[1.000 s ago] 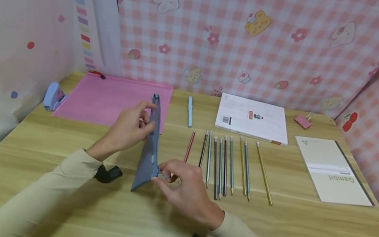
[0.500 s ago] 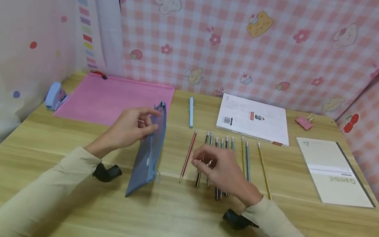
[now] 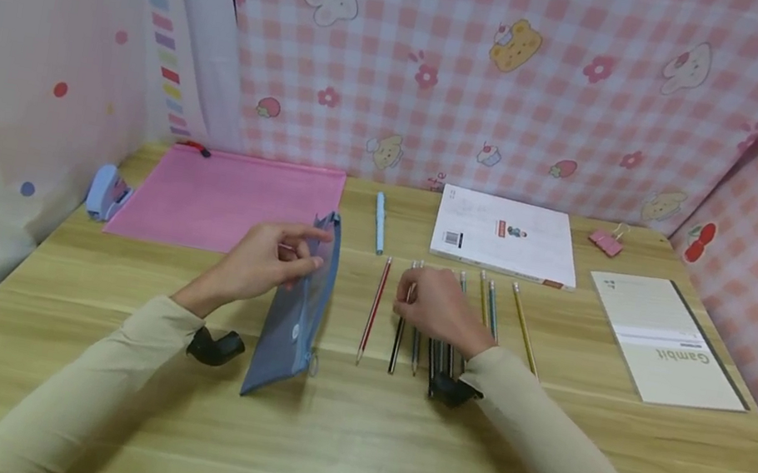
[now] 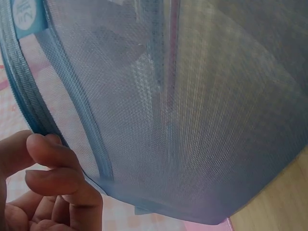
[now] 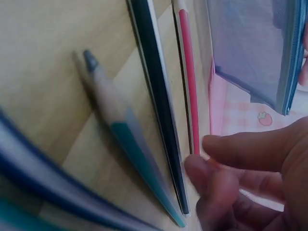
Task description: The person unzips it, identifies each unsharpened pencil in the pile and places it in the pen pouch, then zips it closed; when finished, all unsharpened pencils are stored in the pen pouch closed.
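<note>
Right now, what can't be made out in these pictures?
Head view: the right hand hides parts of several pencils.
Head view: fine print on the white book is too small to read.
Left wrist view: the blue mesh pouch blurs what shows through it.
Right wrist view: the dark blue pencil is blurred and cut off by the left edge.

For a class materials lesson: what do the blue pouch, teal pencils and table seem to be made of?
Blue pouch: probably nylon or plastic mesh, partly see-through; a fine weave shows.
Teal pencils: likely wood, smoothly painted; bare tan shows at one sharpened tip.
Table: wood or printed laminate, faintly glossy; grain shows, leaving both open.
</note>
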`<state>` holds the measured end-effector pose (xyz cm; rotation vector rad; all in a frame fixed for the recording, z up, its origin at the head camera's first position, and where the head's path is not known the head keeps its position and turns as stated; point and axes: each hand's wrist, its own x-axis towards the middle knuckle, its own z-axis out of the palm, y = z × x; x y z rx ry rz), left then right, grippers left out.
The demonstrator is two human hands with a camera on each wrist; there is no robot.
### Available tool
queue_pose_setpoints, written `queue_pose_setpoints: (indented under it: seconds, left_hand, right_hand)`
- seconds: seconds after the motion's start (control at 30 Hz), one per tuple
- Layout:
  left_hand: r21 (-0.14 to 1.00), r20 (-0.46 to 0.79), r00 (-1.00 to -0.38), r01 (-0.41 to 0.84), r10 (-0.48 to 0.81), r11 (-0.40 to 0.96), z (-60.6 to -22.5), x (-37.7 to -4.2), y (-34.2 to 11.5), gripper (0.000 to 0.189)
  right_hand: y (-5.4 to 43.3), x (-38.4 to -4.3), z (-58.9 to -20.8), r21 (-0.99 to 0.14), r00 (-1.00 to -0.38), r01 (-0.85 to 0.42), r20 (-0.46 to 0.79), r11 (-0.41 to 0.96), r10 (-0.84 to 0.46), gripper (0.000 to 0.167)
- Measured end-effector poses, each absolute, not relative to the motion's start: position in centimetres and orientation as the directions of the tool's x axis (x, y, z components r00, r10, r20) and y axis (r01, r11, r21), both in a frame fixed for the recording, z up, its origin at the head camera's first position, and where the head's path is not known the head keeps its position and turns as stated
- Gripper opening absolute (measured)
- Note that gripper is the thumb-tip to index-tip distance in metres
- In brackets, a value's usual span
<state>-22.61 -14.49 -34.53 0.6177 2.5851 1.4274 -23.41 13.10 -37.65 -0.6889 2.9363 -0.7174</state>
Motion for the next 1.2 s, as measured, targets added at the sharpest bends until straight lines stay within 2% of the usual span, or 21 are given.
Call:
queue_pose_setpoints:
  seconds: [0.3, 0.47, 0.6, 0.8, 0.97, 1.07, 1.2]
  left_hand:
    - [0.845, 0.098, -0.897, 0.304, 0.431, 0.440, -34.5, -22.6, -14.7, 0.041]
    - [0.847, 0.109, -0.890, 0.316, 0.442, 0.428, -34.4, -22.5, -14.7, 0.040]
    - [0.847, 0.115, -0.887, 0.323, 0.448, 0.421, -34.4, -22.4, -14.7, 0.040]
    - [0.845, 0.125, -0.883, 0.333, 0.452, 0.418, -34.4, -22.4, -14.8, 0.041]
    - [0.845, 0.118, -0.885, 0.328, 0.451, 0.423, -34.3, -22.3, -14.9, 0.040]
    - [0.852, 0.111, -0.886, 0.318, 0.450, 0.417, -34.2, -22.3, -14.9, 0.041]
    - [0.862, 0.097, -0.890, 0.299, 0.446, 0.409, -34.1, -22.2, -14.9, 0.042]
  right_hand:
    - [12.3, -23.7, -37.7, -0.358, -0.927, -0.356, 0.021, 0.863, -0.373, 0.009]
    - [12.0, -23.6, -37.8, -0.390, -0.940, -0.303, -0.030, 0.869, -0.341, 0.005]
    - [11.6, -23.4, -37.9, -0.404, -0.950, -0.269, -0.036, 0.874, -0.309, 0.011]
    - [11.1, -23.1, -37.6, -0.398, -0.958, -0.243, -0.042, 0.884, -0.282, 0.010]
    - [11.0, -23.2, -37.7, -0.450, -0.964, -0.206, -0.059, 0.869, -0.259, 0.019]
    - [11.3, -23.3, -38.1, -0.524, -0.968, -0.180, -0.055, 0.832, -0.244, 0.024]
    - [12.1, -23.2, -38.2, -0.682, -0.976, -0.093, -0.084, 0.725, -0.203, 0.025]
